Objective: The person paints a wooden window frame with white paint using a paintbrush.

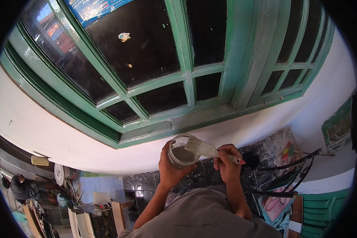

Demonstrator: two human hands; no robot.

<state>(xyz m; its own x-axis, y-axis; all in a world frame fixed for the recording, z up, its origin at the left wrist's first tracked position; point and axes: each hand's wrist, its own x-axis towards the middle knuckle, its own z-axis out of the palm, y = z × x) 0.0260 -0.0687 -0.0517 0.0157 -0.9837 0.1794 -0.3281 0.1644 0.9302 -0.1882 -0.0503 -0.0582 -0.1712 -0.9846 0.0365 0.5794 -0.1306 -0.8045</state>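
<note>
My left hand (171, 170) is wrapped round a clear round tub (185, 163) with greyish paint inside, held up in front of my chest. A paintbrush (207, 150) is in my right hand (228, 163), gripped by its red-tipped handle. The brush's paint-coated bristles lie at the mouth of the tub, pointing left, and the ferrule crosses the tub's right rim. Just beyond both hands is the white wall (146, 156) below a green window frame (162, 120), whose lower sill has a greyish, worn-looking stretch.
A metal-framed chair (277, 193) stands at the right, near a green plastic piece (325, 212). Dark speckled floor tiles (144, 193) lie below me. At the lower left another person (29, 188) is low down beside boards and a small table (94, 220).
</note>
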